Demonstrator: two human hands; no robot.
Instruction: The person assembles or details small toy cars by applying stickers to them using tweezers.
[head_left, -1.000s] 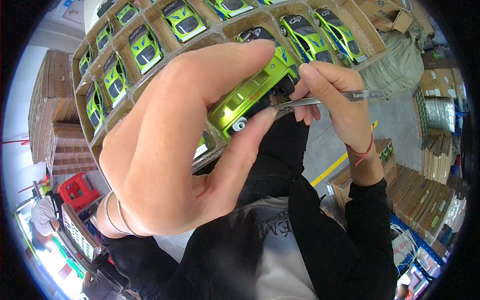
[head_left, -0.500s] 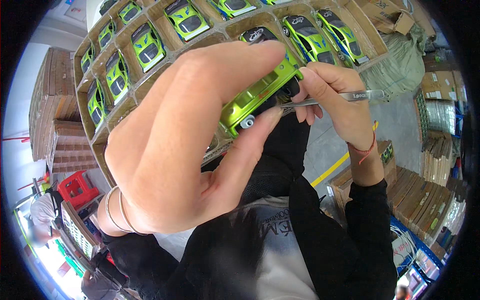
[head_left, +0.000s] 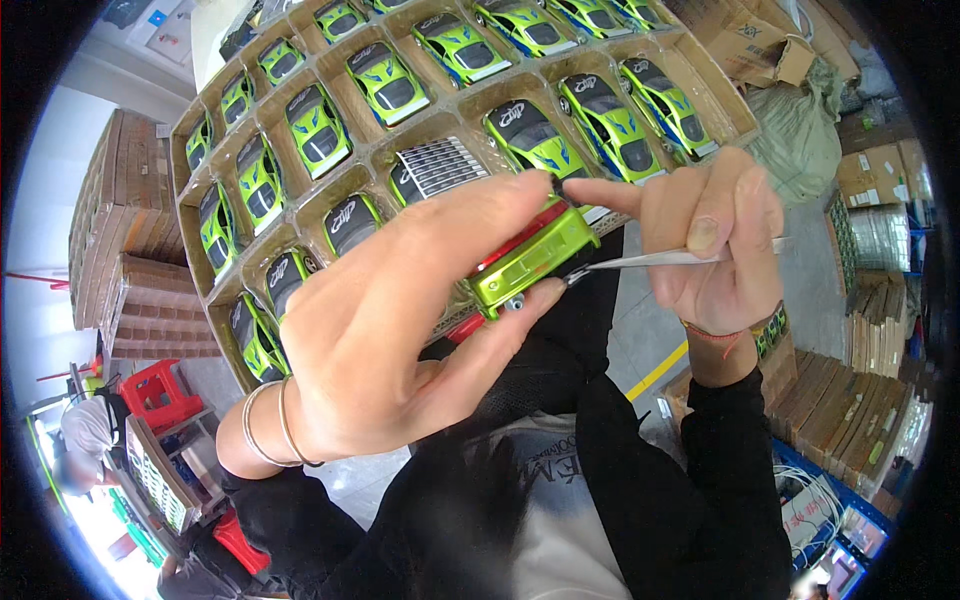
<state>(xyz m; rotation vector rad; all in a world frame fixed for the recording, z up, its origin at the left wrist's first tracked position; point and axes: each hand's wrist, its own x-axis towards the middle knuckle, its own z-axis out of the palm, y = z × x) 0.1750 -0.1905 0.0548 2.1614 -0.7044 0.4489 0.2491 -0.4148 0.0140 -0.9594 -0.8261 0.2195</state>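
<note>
Well left of the fingers (head_left: 515,203), a red stool (head_left: 160,392) stands near stacked cardboard (head_left: 145,230) and a pale wall (head_left: 55,190); below them, grey floor (head_left: 635,322) bears a yellow line (head_left: 658,371).

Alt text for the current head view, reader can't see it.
A person's left hand grips a green toy car while the right hand holds metal tweezers, tips close to the car. Beyond the hands, a compartmented tray holds rows of similar green cars; stacked cardboard stands on both sides.
</note>
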